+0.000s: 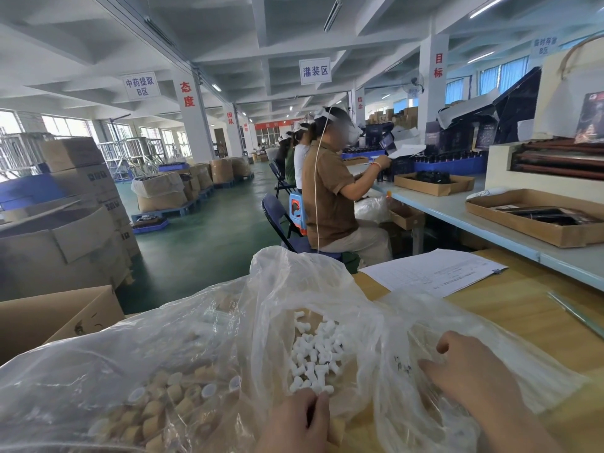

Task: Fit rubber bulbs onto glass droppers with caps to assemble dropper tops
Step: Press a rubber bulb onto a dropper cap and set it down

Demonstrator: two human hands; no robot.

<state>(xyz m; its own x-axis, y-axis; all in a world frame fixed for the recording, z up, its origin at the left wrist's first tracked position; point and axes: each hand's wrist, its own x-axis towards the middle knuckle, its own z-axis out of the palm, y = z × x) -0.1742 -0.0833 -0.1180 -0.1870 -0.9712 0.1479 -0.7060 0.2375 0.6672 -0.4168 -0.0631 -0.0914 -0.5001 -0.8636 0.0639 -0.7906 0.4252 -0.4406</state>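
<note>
White rubber bulbs (313, 358) sit heaped in the plastic bag (294, 279) on the desk (523, 305). The left hand (294, 420) curls its fingers at the pile's edge, can't tell if it's got one. The right hand (467, 377) lies relaxed on the plastic. I'd pinch just one.

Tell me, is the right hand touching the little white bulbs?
Apart. The head view shows the right hand on the clear bag, with crinkled plastic between it and the white bulbs.

Green floor (212, 223), white pillars (191, 132) with red characters, a coffered white ceiling (98, 44) with tube lights (332, 14). Windows (65, 125) line the left wall. Cartons (78, 165) stack at left; a long pale bench (457, 210) runs right, where workers (330, 191) sit on folding chairs (274, 210).
</note>
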